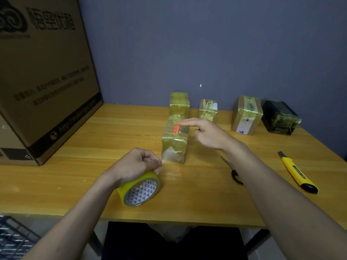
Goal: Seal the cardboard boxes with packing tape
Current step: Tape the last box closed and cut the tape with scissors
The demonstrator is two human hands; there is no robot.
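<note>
A small tape-wrapped cardboard box (174,139) with an orange label stands in the middle of the wooden table (93,139). My right hand (206,134) hovers at its upper right side, fingers stretched, the index fingertip touching the label. My left hand (137,164) grips the top of a yellow packing tape roll (140,190) standing on edge in front of the box. A strip of clear tape seems to run from the roll to the box's lower front. Three more wrapped boxes (179,104) (208,109) (246,115) stand behind.
A dark wrapped box (279,117) sits at the far right. Scissors (232,171) lie partly under my right forearm, and a yellow utility knife (296,173) lies to the right. A large cardboard carton (43,76) fills the left side. A wire basket (13,239) is below left.
</note>
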